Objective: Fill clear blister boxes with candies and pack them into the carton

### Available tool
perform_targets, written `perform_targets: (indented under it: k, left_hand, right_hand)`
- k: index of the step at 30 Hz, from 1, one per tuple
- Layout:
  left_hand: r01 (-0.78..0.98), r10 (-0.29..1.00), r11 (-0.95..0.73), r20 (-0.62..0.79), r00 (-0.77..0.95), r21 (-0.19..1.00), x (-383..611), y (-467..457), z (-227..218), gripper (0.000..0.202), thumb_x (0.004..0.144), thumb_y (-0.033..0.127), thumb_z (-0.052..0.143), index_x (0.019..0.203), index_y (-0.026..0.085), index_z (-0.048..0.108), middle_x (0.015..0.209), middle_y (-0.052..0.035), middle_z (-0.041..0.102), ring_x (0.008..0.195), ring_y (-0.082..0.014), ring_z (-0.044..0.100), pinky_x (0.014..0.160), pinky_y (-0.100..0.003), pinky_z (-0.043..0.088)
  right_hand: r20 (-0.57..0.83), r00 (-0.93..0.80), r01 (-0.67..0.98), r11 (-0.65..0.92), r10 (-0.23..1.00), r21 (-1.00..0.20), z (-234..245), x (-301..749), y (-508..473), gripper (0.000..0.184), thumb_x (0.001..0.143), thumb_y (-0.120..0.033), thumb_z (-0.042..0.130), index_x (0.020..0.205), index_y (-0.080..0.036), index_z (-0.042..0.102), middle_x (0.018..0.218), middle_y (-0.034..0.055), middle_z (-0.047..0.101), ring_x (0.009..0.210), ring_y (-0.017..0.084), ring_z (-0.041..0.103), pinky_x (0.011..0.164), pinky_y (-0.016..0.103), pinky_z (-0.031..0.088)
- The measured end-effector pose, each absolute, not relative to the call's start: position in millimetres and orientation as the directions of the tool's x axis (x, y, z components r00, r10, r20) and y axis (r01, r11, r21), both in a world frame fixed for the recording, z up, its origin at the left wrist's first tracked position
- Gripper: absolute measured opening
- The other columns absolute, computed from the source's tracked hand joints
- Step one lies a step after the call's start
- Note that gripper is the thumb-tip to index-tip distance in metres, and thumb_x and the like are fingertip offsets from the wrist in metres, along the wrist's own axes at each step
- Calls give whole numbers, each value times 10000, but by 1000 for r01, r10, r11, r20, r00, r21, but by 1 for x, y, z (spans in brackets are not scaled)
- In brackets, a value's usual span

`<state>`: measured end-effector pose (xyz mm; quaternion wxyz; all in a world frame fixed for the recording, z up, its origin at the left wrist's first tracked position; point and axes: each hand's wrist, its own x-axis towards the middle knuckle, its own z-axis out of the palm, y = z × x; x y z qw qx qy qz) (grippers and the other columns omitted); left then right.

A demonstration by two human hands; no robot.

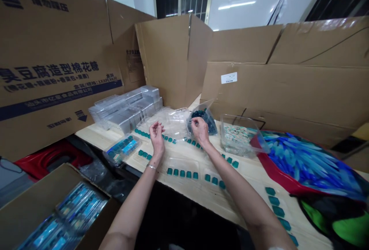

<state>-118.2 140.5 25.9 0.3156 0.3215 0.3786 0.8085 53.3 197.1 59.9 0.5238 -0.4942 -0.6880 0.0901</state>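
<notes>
My left hand [156,133] and my right hand [199,129] are raised over the wooden table [201,192], fingers pinched on the two edges of a clear plastic clamshell tray [175,123] between them. Just behind my right hand lies a clear bag of dark teal pieces [206,121]. Small teal blocks [182,173] sit in rows on the table below my hands, some inside flat clear trays. A filled, closed clear tray [122,148] lies near the table's left edge.
A stack of empty clear trays [127,108] stands at the back left. A clear tub [239,136] and a red basin of blue sticks [305,165] are on the right. Cardboard boxes [173,58] wall the table; a carton with packed trays [66,211] sits lower left.
</notes>
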Motion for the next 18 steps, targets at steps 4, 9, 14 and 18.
perform_targets:
  k: [4,9,14,18]
  left_hand:
    - [-416,924,-242,77,-376,877,-104,116,33,424,790,510,576,1018,157,524,1030,-132,592,942,-242,626,783,-402,515]
    - [-599,854,420,-74,515,681,-74,89,54,686,816,674,371,1066,62,557,1128,-235,611,1144,-336,550,940,-491,437]
    - [-547,835,436,-95,542,715,-49,89,60,309,872,289,526,1111,107,598,1155,-146,647,1008,-240,645,879,-352,488]
    - [-516,830,423,-90,550,745,-26,96,59,152,802,150,600,950,120,620,1142,-136,656,943,-250,671,827,-374,520]
  right_hand:
    - [662,114,486,540,740,-688,80,79,176,192,811,-282,476,866,-164,616,802,57,632,675,149,556,710,273,466]
    - [613,69,280,575,787,-769,80,108,136,181,813,-340,518,895,-191,582,858,49,644,769,164,606,735,293,499]
    - [540,82,193,518,838,-833,79,143,106,190,804,-375,548,865,-202,598,951,79,663,841,190,640,790,344,516]
    - [433,21,204,420,901,-884,74,197,103,242,765,-366,576,933,-195,609,982,79,674,833,197,655,753,344,526]
